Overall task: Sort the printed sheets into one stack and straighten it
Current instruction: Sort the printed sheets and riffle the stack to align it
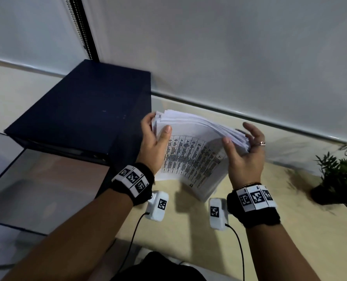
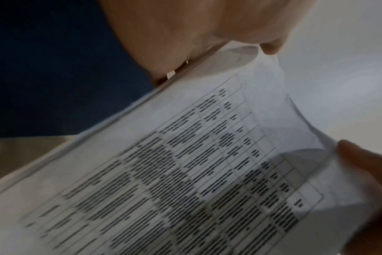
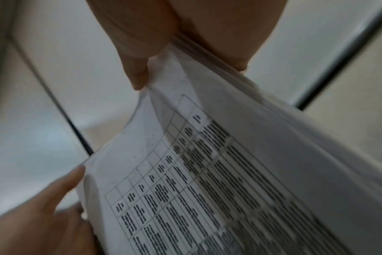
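A thick stack of printed sheets (image 1: 191, 157) with a table of dark text stands bowed on its lower edge on the beige tabletop (image 1: 270, 230). My left hand (image 1: 156, 135) grips the stack's left edge, thumb on the front sheet and fingers behind. My right hand (image 1: 242, 148) holds the right edge, thumb in front and fingers spread behind. The upper edges of the sheets are fanned and uneven. In the left wrist view the stack (image 2: 185, 172) fills the frame under my left hand (image 2: 185, 34). In the right wrist view my right hand (image 3: 164, 34) pinches the stack (image 3: 229, 172).
A dark blue box (image 1: 83, 110) sits close to the left of the stack. A small potted plant (image 1: 338, 179) stands at the right edge of the table. A grey blind (image 1: 229, 47) hangs right behind. A glass surface (image 1: 37, 189) lies lower left.
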`<move>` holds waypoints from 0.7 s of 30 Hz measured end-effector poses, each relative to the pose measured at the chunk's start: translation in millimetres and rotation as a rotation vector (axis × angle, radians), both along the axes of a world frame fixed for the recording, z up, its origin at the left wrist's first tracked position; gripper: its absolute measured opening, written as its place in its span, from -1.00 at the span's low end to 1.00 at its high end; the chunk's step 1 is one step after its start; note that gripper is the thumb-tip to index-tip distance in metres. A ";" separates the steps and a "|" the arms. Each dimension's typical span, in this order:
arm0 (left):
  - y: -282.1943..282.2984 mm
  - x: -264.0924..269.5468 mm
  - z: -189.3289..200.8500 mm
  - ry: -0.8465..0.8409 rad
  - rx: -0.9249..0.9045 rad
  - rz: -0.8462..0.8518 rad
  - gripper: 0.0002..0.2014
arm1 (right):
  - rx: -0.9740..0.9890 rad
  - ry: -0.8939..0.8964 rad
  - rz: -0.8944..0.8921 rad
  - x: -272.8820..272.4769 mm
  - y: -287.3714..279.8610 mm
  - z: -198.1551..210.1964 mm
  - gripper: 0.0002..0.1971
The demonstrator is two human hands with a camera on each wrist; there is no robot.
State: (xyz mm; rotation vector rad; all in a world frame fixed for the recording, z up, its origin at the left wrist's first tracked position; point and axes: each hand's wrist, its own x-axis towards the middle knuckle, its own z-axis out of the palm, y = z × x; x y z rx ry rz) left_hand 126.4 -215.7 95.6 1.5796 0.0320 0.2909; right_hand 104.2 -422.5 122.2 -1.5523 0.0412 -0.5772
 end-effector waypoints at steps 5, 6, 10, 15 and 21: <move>-12.0 3.8 28.1 -0.197 0.051 0.076 -0.74 | -0.172 -0.122 -0.028 5.7 8.2 6.6 -0.87; -13.0 5.0 30.6 -0.206 0.063 0.107 -0.79 | -0.193 -0.128 -0.045 6.8 8.2 4.5 -0.89; -14.8 12.1 36.2 -0.221 0.074 0.192 -0.93 | -0.182 -0.081 -0.101 7.5 11.1 2.2 -0.93; -13.0 21.0 38.8 -0.177 0.037 0.281 -0.97 | -0.152 -0.014 -0.209 7.2 10.6 4.4 -0.89; -13.6 23.9 39.6 -0.152 0.088 0.253 -0.84 | -0.086 0.023 -0.193 7.2 19.6 8.6 -0.89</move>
